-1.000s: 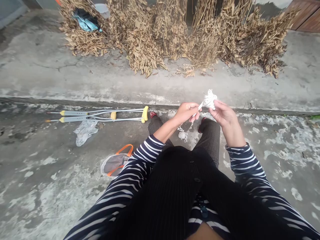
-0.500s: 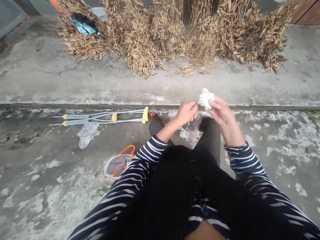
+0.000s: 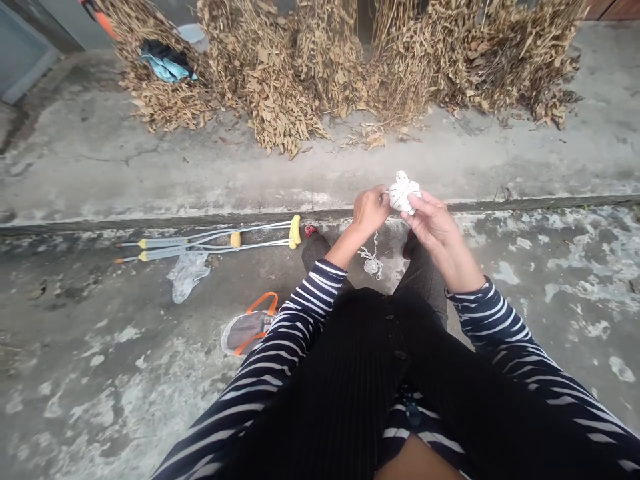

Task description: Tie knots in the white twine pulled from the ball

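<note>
In the head view, my right hand point(image 3: 431, 220) is closed round a white ball of cord point(image 3: 404, 192), thumb on its near side. Close against the ball's left side, my left hand point(image 3: 370, 208) pinches the cord, its fingers curled; the strand between them is too thin to follow fully. Below the hands a loose white tangle of cord point(image 3: 371, 265) rests on the ground between my feet, and a strand of it rises toward my left hand.
Crutches point(image 3: 220, 241) with yellow pads lie left of my feet, touching a clear plastic bag point(image 3: 186, 275). A mesh bag with orange handles point(image 3: 247, 330) sits nearer. Beyond a low concrete step point(image 3: 210, 187) stand bundles of dried stalks point(image 3: 280, 87), a dark and blue cloth point(image 3: 167, 63) on them.
Both hands and the ball have shifted slightly left and up. The ball has turned a little, and my left hand has rotated with its knuckles higher. The view has tilted slightly.
</note>
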### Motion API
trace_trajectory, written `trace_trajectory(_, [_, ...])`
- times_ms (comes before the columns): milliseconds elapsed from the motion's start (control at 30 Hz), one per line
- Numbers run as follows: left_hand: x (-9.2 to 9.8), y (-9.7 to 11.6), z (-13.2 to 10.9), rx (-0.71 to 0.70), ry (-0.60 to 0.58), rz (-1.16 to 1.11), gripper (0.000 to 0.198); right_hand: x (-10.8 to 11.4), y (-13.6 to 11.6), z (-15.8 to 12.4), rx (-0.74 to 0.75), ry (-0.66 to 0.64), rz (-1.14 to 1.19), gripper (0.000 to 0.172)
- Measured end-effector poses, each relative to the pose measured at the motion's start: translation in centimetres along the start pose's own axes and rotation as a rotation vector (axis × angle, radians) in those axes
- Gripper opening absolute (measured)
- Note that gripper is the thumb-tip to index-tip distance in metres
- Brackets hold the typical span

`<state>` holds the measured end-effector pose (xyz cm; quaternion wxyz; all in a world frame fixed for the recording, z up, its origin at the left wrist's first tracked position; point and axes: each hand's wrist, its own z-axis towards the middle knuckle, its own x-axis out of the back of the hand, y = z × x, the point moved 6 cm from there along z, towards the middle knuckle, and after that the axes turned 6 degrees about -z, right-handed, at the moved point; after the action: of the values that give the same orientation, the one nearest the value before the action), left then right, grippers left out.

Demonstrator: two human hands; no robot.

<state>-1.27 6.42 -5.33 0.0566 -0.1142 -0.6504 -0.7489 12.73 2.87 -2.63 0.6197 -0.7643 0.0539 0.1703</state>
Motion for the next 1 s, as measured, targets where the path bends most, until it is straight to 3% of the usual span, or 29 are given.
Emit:
trace_trajectory(133, [-0.8, -0.9, 0.5, -0.015, 0.0, -0.047, 0.025, 1.7, 0.2, 0.9, -0.023, 0.054, 0.078, 0.039])
trace_trajectory(333, [-2.3, -2.5, 0.5, 0.205, -0.139, -0.4, 0.024, 2.7, -1.1, 0.9, -0.028, 0.096, 0.073, 0.028])
trace_trajectory(467, [-2.6, -2.9, -0.1, 0.305, -0.164, -0.438, 0.021, 2.9, -2.0, 0.5, -0.051, 0.147, 0.12, 0.028])
trace_trajectory(633, [-3.0, -3.7, -1.5, 0.36, -0.149, -0.415, 0.022, 3.4, -2.4, 1.3, 0.042, 0.14, -0.015, 0.038])
trace_trajectory(833, [-3.8, -3.0, -4.5, 0.323, -0.433, -0.514, 0.015, 4.3, -1.9, 2.6, 0.232, 0.24, -0.18, 0.062])
trace_trajectory(1000, [-3.0, -0.8, -5.6, 0.347, -0.533, -0.664, 0.018, 4.6, -1.3, 2.8, 0.366, 0.228, -0.38, 0.06])
